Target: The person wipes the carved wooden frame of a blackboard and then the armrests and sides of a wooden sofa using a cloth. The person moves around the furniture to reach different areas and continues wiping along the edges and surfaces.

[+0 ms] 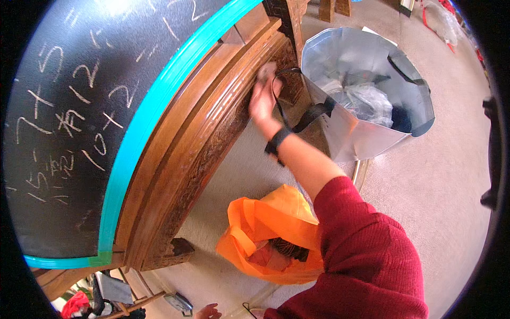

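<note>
My right hand, with a black band on its wrist, reaches along the carved lower edge of a wooden cabinet-like piece. Motion blurs its fingers. A thin black strap of a silver foil bag runs across this hand; whether the fingers grip it is unclear. The bag stands open, with crumpled clear plastic inside. Below my forearm an orange fabric bag gapes on the carpet, holding a dark brown item and something pinkish. My left hand barely enters at the bottom edge, fingers apart, nothing seen in them.
A blackboard with chalk writing and turquoise edging tops the wooden piece. A wooden rack with a red item stands at lower left, beside a small dark metallic object. Plastic bags lie at upper right on the carpet.
</note>
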### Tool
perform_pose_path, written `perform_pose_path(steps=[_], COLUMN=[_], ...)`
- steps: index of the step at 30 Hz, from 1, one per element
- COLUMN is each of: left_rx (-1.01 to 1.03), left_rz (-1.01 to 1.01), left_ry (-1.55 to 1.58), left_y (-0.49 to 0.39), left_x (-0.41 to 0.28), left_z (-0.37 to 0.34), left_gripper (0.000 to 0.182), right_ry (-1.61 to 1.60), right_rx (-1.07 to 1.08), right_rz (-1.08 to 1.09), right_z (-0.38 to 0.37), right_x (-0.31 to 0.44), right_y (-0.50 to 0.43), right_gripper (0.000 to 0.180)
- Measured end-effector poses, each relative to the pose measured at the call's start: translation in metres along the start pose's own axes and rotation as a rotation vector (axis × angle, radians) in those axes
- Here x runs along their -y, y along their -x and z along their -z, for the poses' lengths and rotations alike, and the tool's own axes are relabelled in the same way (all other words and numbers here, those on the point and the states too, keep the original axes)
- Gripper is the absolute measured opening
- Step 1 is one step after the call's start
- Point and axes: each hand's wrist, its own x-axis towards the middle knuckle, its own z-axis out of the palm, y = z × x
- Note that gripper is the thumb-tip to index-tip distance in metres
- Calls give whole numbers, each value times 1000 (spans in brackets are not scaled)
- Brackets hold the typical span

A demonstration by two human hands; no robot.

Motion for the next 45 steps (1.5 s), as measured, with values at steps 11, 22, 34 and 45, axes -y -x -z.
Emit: perform_pose_path(steps=[11, 22, 34, 45], left_rx=[-42, 19, 27, -108], left_rz=[-53, -80, -285, -615], left_ry=[-77, -244, -256, -362], left_y=[3, -23, 5, -16], left_x=[12, -45, -88, -116], left_z=[-7, -4, 19, 38], left_gripper=[42, 49, 52, 52], right_ry=[-82, -156, -208, -174], right_rx=[-15, 547, 1205, 1642], right_rz=[783, 863, 1079, 805], right_z=[17, 36, 39, 22], right_x=[84, 153, 206, 271], right_y=[-89, 138, 205, 313], right_gripper=[30, 37, 35, 31])
